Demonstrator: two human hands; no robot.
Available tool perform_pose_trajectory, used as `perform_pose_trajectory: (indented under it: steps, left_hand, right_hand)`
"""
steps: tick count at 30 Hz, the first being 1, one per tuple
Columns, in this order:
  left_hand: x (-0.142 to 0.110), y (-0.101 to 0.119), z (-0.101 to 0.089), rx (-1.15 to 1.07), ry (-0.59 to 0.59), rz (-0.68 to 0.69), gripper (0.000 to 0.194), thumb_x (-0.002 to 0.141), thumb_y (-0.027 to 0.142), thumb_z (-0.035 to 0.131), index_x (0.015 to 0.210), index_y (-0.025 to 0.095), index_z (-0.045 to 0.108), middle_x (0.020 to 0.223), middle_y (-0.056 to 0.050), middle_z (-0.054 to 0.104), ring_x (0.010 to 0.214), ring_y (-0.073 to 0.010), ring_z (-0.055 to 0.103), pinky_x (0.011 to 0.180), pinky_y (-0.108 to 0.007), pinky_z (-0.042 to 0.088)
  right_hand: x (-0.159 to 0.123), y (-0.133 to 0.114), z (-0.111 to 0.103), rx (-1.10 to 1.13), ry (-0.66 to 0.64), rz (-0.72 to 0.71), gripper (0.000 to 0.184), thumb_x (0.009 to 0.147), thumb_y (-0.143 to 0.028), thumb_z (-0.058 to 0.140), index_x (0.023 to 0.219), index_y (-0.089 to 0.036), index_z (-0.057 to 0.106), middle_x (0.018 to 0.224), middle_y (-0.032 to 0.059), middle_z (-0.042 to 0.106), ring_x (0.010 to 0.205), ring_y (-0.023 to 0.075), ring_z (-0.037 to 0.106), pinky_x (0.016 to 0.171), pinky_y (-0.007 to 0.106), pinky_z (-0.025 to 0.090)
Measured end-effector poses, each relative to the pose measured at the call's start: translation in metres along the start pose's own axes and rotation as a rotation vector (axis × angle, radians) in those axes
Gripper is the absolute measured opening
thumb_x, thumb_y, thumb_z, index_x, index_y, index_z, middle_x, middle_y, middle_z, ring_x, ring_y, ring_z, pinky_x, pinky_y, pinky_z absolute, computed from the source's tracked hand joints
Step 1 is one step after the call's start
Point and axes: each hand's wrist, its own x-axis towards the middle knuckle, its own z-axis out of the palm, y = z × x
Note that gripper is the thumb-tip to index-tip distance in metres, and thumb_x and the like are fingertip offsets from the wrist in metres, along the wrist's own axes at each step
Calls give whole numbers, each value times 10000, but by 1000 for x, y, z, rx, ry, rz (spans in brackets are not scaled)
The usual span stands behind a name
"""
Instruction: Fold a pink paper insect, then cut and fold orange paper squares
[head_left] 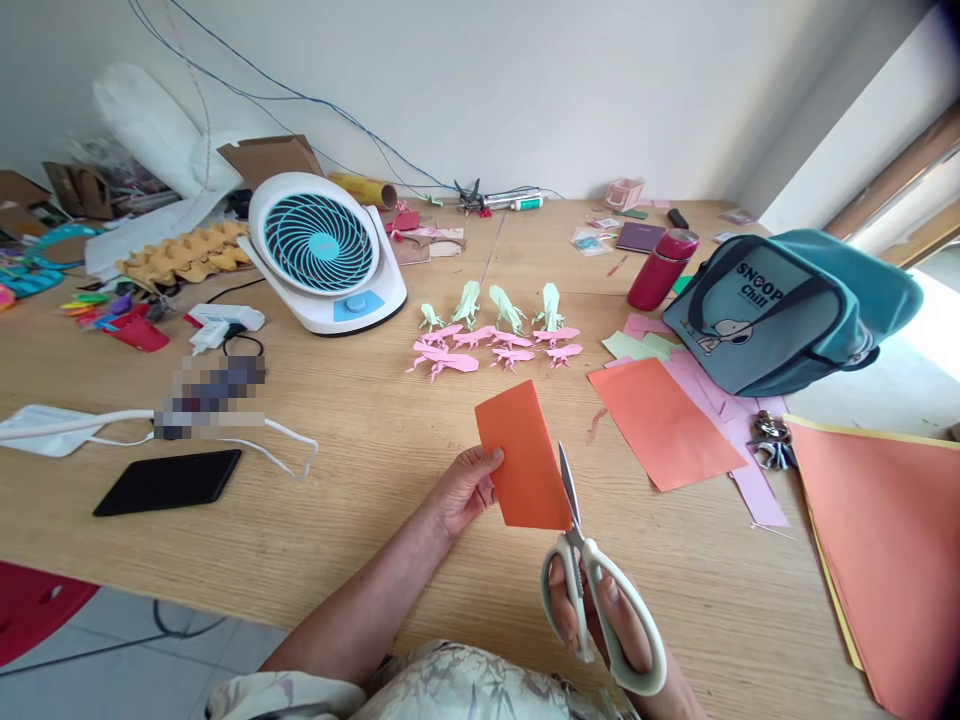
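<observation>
My left hand (469,490) pinches a piece of orange paper (521,455) by its left side, thumb in front and fingers behind. My right hand (600,605) has its fingers through the white handles of a pair of scissors (576,535). The blades are parted a little and meet the paper at its lower right corner. Beyond the paper stand several green folded-paper insects (508,308) in a row. In front of those are several pink folded-paper insects (454,360). To the right, another orange sheet (664,420) lies flat on the wooden table (360,520).
A white fan (322,250) stands at the back left. On the right are a red thermos (662,270), a teal bag (757,320), pink paper scraps (754,490) and a stack of orange sheets (885,540). A black phone (169,482) and white cables lie at left.
</observation>
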Motion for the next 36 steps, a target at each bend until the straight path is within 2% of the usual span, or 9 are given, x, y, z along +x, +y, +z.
perform_pose_trajectory:
  steps: [5, 11, 18, 23, 27, 30, 36]
  left_hand:
    - [0, 1, 1, 11, 0, -3, 364, 729, 303, 830, 1009, 95, 727, 994, -126, 767, 874, -227, 728, 772, -296, 551]
    - [0, 2, 2, -3, -6, -14, 367, 729, 285, 832, 1028, 103, 721, 1027, -126, 762, 903, -232, 729, 795, -301, 550]
    - [0, 2, 1, -6, 11, -18, 365, 713, 278, 846, 1008, 101, 724, 987, -117, 769, 856, -223, 734, 778, -307, 569]
    - [0, 3, 2, 8, -1, -23, 408, 695, 304, 859, 1014, 91, 720, 974, -115, 767, 834, -201, 730, 726, -265, 566]
    - [-1, 2, 3, 32, -8, -25, 408, 701, 324, 853, 1009, 90, 721, 953, -117, 767, 834, -204, 729, 732, -263, 558]
    - [-3, 0, 4, 34, -22, -27, 386, 704, 314, 851, 997, 95, 728, 952, -115, 769, 842, -215, 730, 758, -278, 552]
    - [-5, -4, 4, 27, -14, -21, 357, 723, 300, 836, 1006, 110, 732, 967, -106, 770, 860, -219, 728, 798, -302, 547]
  right_hand:
    - [-3, 10, 0, 44, 27, -67, 492, 943, -623, 401, 1024, -185, 610, 624, 8, 535, 521, 126, 436, 497, 270, 328]
    - [-2, 7, 5, 63, 61, -36, 481, 939, -633, 406, 974, -194, 601, 556, -23, 473, 468, 115, 386, 452, 260, 275]
    - [-2, 12, 3, 55, 29, -44, 454, 944, -622, 417, 987, -205, 588, 546, -36, 484, 442, 101, 363, 445, 251, 281]
    - [-2, -1, 10, -30, 23, 4, 453, 945, -622, 422, 929, -199, 585, 578, -25, 504, 471, 106, 412, 474, 255, 328]
    - [-2, -2, 12, -36, 28, 31, 457, 940, -634, 425, 971, -207, 587, 618, -13, 536, 506, 123, 454, 498, 266, 362]
    - [3, 4, 10, -8, 28, -11, 468, 943, -642, 391, 1011, -219, 579, 649, 3, 563, 544, 145, 473, 533, 288, 385]
    - [12, 13, 8, 73, 58, -97, 492, 936, -642, 367, 1028, -213, 591, 607, 9, 548, 504, 156, 468, 487, 295, 372]
